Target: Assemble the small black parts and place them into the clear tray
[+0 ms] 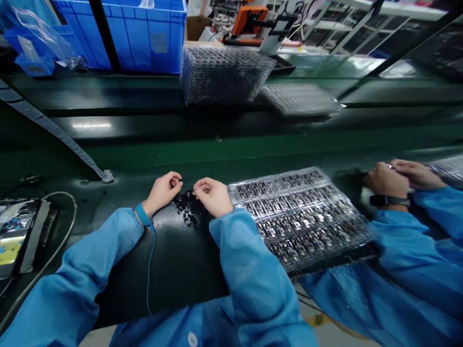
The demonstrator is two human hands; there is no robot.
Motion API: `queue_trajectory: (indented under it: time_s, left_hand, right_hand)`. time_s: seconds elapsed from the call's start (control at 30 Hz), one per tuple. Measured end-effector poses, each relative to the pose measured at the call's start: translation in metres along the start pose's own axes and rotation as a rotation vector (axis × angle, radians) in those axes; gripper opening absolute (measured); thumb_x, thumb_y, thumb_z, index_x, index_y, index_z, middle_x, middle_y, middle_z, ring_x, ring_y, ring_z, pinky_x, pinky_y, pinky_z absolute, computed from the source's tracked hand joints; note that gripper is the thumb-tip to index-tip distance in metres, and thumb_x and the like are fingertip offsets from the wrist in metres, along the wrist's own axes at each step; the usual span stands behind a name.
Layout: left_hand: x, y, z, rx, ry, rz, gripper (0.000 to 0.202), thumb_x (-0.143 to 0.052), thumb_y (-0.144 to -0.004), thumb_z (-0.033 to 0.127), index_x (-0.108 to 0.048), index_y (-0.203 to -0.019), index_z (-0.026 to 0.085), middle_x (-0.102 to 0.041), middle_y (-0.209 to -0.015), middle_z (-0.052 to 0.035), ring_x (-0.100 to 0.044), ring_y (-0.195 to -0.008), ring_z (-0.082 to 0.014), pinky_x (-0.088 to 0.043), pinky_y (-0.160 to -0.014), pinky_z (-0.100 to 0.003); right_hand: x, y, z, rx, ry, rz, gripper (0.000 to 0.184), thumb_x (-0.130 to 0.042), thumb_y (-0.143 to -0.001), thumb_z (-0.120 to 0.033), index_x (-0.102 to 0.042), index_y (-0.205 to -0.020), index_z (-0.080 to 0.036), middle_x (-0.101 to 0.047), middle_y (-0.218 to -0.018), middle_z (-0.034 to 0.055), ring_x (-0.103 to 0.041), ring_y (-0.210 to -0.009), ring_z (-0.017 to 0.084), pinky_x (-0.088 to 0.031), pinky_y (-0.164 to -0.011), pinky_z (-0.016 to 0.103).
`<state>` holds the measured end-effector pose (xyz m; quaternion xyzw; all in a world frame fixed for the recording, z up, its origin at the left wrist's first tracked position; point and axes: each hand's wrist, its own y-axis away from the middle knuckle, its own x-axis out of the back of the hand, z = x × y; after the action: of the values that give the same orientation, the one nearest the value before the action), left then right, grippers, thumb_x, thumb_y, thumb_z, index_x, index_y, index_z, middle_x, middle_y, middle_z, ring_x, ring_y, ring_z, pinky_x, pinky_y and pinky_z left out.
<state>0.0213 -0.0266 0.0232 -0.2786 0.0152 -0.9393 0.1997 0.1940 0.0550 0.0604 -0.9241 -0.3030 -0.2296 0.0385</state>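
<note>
My left hand [163, 191] and my right hand [213, 195] rest on the dark bench, both curled over a small heap of tiny black parts [187, 210]. The left fingers pinch near the top of the heap; what they hold is too small to name. My right hand's fingers are bent together at the heap's right edge, and what they hold is hidden. A blue wrist strap [143, 215] with a cord sits on my left wrist. Just right of my right hand lies a clear tray [300, 217] filled with rows of small components.
A co-worker's hands [398, 178] in blue sleeves work at the right. Stacks of clear trays [224, 72] and a blue crate [144, 33] stand beyond the green conveyor [144, 149]. A silver bag [18, 231] and a cable [65, 212] lie at the left.
</note>
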Motion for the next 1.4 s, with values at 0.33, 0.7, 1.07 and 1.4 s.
queue_trajectory:
  time_s: [0.33, 0.7, 1.07, 1.4]
  left_hand:
    - [0.0, 0.001, -0.001, 0.014, -0.006, 0.009, 0.019, -0.06, -0.084, 0.031, -0.064, -0.098, 0.02, -0.065, -0.077, 0.0001, -0.057, -0.064, -0.0124, -0.046, -0.062, -0.024]
    - [0.0, -0.004, 0.003, 0.054, -0.073, -0.006, 0.026, -0.061, -0.084, 0.039, -0.064, -0.101, 0.019, -0.065, -0.078, -0.0014, -0.057, -0.064, -0.0125, -0.046, -0.061, -0.024]
    - [0.048, -0.1, 0.031, 0.005, -0.336, -0.208, 0.026, -0.068, -0.077, 0.041, -0.069, -0.09, 0.019, -0.071, -0.078, -0.0037, -0.063, -0.065, -0.0159, -0.046, -0.061, -0.026]
    - [-0.023, -0.187, 0.022, -0.01, -0.656, -0.133, 0.022, -0.071, -0.078, 0.032, -0.073, -0.094, 0.017, -0.071, -0.085, -0.0091, -0.065, -0.079, -0.024, -0.049, -0.078, -0.034]
  right_hand:
    - [-0.007, -0.012, 0.039, 0.012, -0.516, 0.2, 0.036, -0.077, -0.072, -0.049, -0.064, -0.084, -0.017, -0.072, -0.068, 0.0042, -0.067, -0.059, 0.017, -0.056, -0.063, 0.029]
    - [-0.015, -0.016, 0.062, 0.075, -0.676, 0.336, 0.032, -0.077, -0.074, -0.047, -0.071, -0.088, -0.018, -0.074, -0.085, 0.0055, -0.071, -0.077, 0.02, -0.059, -0.079, 0.034]
    - [-0.009, -0.017, 0.061, 0.042, -0.704, 0.32, 0.027, -0.073, -0.075, -0.038, -0.074, -0.092, -0.017, -0.075, -0.084, 0.0066, -0.072, -0.076, 0.021, -0.061, -0.077, 0.035]
    - [-0.012, -0.018, 0.065, 0.057, -0.784, 0.332, 0.024, -0.073, -0.077, -0.036, -0.074, -0.093, -0.017, -0.075, -0.08, 0.0053, -0.074, -0.077, 0.022, -0.062, -0.079, 0.036]
